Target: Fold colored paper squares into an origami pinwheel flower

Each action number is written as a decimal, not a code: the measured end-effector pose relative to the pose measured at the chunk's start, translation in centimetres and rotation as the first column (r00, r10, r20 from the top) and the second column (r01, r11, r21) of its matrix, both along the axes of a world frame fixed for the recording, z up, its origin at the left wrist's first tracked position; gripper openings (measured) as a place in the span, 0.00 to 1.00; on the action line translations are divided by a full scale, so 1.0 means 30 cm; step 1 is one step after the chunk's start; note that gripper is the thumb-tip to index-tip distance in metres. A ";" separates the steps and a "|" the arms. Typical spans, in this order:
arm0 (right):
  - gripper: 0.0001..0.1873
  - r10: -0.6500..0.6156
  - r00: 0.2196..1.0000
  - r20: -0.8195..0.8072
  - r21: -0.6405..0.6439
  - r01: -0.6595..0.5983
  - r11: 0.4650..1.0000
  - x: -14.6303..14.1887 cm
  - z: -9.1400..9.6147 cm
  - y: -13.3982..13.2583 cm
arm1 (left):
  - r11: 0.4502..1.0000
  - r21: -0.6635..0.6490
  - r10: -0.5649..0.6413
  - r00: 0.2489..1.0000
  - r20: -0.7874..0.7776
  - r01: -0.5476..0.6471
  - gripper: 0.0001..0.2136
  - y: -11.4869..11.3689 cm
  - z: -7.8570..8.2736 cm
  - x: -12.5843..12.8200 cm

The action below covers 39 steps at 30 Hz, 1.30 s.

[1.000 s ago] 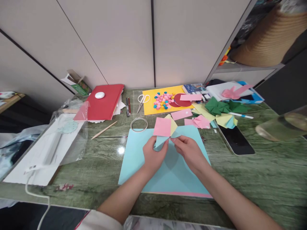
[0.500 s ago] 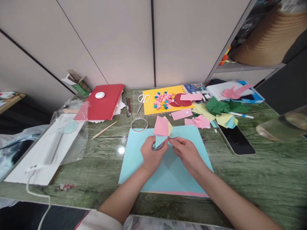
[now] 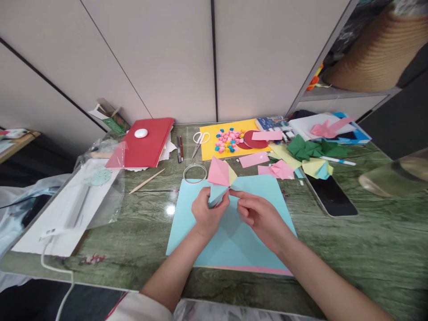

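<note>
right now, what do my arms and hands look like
Your left hand and right hand are bare, with no gloves, rings or watch showing. The left arm has a whitish sleeve with a thin red line along one side; no sleeve shows on the right arm.

The folded paper piece [image 3: 219,173] shows pink, yellow and light-blue panels. The large sheet [image 3: 247,249] is plain light blue, with a pink edge [image 3: 257,269] beneath. Streaked wood grain patterns the green tabletop [image 3: 368,263]. Pink, blue and yellow balls [image 3: 230,140] speckle a bright yellow sheet [image 3: 207,153]. The folder [image 3: 147,147] is red, the scissors' handles [image 3: 206,137] white, the phone's screen [image 3: 331,196] black.
</note>
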State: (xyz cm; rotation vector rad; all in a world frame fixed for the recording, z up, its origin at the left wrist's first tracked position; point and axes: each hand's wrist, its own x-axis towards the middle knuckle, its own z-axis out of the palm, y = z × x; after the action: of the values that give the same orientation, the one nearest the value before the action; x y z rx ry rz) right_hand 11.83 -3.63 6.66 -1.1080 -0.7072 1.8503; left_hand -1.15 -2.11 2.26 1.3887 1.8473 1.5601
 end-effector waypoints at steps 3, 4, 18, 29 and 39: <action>0.16 0.031 0.999 -0.034 0.007 -0.031 0.999 0.007 0.007 0.001 | 0.998 -0.054 0.042 0.999 -0.017 -0.043 0.11 -0.002 0.020 0.008; 0.16 0.047 0.998 -0.052 -0.003 -0.047 0.999 0.008 0.004 0.003 | 0.996 -0.068 0.056 0.998 -0.007 -0.057 0.11 0.000 0.029 0.008; 0.16 -0.219 0.971 0.098 0.207 0.196 0.959 -0.039 -0.061 0.023 | 0.910 -0.080 -0.175 0.551 0.816 0.407 0.11 -0.010 0.066 0.044; 0.12 -0.278 0.961 0.002 0.142 0.275 0.951 -0.047 -0.110 0.020 | 0.918 -0.082 -0.138 0.506 0.851 0.388 0.12 -0.016 0.055 0.055; 0.06 -0.212 0.977 -0.001 0.001 0.212 0.977 -0.009 -0.097 0.035 | 0.928 -0.055 -0.054 0.279 0.959 0.369 0.06 0.050 0.057 -0.012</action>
State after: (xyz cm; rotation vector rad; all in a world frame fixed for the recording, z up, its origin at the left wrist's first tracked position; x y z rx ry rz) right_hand 11.57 -2.57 3.74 -1.1358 -0.5658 1.6684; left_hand -1.51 -0.61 3.96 0.2897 0.9496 1.3800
